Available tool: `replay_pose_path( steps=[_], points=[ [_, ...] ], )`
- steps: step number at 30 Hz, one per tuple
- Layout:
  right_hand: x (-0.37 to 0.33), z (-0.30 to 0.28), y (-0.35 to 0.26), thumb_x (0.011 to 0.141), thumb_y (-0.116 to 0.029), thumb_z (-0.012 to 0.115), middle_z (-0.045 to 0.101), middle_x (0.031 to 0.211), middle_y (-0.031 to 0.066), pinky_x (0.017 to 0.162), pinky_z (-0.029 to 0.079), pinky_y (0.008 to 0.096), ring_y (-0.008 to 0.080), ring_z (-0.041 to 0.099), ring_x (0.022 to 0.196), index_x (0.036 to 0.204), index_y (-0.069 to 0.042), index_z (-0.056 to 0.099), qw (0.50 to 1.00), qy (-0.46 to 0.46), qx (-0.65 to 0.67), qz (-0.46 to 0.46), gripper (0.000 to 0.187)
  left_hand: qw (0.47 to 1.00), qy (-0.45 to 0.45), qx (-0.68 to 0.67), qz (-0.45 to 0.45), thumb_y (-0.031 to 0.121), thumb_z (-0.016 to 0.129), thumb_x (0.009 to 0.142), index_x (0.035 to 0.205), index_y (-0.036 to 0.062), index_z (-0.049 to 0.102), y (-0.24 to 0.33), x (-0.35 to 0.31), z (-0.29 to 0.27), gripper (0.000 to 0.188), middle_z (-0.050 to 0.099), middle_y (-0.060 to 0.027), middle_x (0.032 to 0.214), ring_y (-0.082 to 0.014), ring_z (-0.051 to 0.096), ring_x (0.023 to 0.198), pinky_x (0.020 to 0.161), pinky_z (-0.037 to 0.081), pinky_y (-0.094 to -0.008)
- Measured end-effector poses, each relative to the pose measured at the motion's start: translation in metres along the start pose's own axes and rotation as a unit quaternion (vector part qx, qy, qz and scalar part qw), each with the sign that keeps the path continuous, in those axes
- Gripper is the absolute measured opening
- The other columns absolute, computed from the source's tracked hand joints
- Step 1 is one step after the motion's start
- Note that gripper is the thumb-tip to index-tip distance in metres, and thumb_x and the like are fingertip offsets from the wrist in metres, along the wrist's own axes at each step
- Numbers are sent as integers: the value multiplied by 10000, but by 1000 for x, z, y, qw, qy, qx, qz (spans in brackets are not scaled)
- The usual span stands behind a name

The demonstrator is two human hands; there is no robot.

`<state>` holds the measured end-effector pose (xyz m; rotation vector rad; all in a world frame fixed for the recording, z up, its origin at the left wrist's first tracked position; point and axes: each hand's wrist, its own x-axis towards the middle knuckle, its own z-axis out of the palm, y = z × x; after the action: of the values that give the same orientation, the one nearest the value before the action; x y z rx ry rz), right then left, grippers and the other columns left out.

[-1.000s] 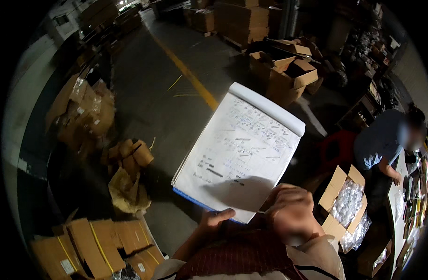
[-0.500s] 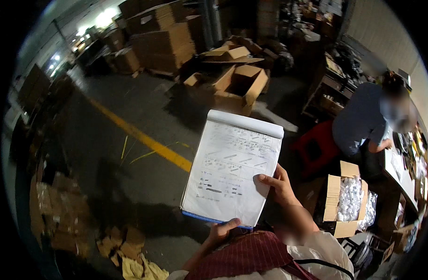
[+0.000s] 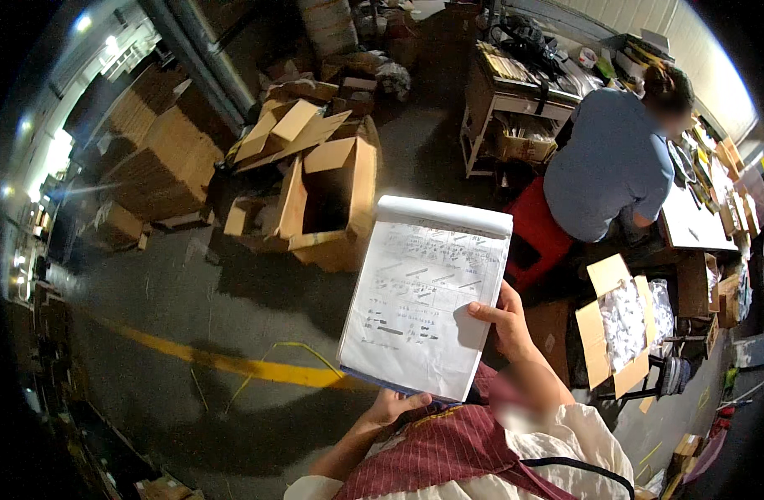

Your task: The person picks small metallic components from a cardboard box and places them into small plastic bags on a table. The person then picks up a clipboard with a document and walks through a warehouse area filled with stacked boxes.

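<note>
A writing pad (image 3: 423, 308) with a rolled-back top sheet is held up in front of me, its white page covered with handwriting and sketched rows. My left hand (image 3: 398, 406) grips its lower edge, thumb on the page and fingers beneath. At the right edge my right hand (image 3: 503, 321) clasps it, thumb lying on the paper and the other fingers mostly hidden behind. The pad is tilted, its top leaning a little to the right.
An open cardboard box (image 3: 332, 196) stands ahead, beside stacked cartons (image 3: 161, 154). To the right a co-worker (image 3: 611, 167) sits on a red stool (image 3: 532, 237) at a white table (image 3: 690, 217). Nearer is a carton of clear-wrapped items (image 3: 622, 325). A yellow line (image 3: 232, 362) crosses the floor.
My view has swung to the right, so boxes, stool and co-worker appear farther left. Both hands keep the pad in nearly the same place in front of me.
</note>
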<state>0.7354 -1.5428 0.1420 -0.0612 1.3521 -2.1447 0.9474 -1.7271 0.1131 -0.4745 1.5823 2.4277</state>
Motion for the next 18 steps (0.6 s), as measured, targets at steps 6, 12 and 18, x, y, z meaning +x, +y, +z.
replay_pose_path(
  steps=[6,12,18],
  points=[
    [156,-37,-44,800,-42,776,685,1231,124,999,500,370,220,657,1112,1366,17,550,999,31,25,-21,612,994,-34,90,-42,91,806,855,1357,-29,547,57,155,-56,578,617,-110,1313,-219,568,1209,1071,418,-356],
    [303,-53,-108,770,-29,796,699,1198,122,976,517,382,226,667,1083,1334,14,576,999,25,15,-15,607,1000,-10,0,8,-9,696,817,1455,-70,454,142,273,-110,685,585,-130,1395,-258,529,1303,1138,354,-394],
    [471,-54,-118,836,79,664,703,1163,149,931,579,404,265,700,1067,1347,4,571,999,-2,-12,38,525,967,-12,-235,100,60,642,688,1502,-107,384,237,407,-158,870,566,-207,1420,-325,530,1331,1147,375,-430]
  ],
)
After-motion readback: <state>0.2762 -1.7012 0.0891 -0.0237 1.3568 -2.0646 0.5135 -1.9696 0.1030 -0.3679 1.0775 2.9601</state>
